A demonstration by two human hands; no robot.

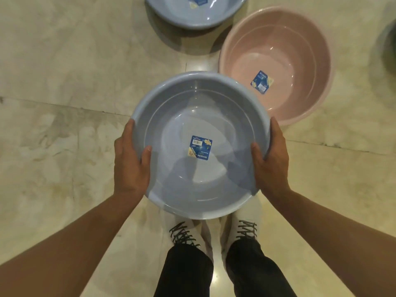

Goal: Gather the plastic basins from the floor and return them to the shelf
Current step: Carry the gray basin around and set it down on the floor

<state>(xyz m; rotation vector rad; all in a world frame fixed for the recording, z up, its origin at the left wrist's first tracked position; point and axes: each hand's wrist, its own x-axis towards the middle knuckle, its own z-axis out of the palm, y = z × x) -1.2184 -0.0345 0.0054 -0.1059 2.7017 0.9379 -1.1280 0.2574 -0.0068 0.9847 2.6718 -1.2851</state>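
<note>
I hold a round light-blue plastic basin (171,108) level in front of me, above my shoes. A blue label is stuck on its bottom. My left hand (130,161) grips its left rim, thumb inside the bowl. My right hand (272,159) grips the right rim the same way. A pink basin (300,46) with a similar label stands on the floor to the upper right, just beyond the held one. A second blue basin (192,20) lies on the floor at the top edge, partly cut off. No shelf is in view.
The floor is glossy beige marble tile (64,82) with dark joints. My white shoes (184,232) with black laces and dark trousers show below the basin. A dark round object (389,46) is cut off at the right edge.
</note>
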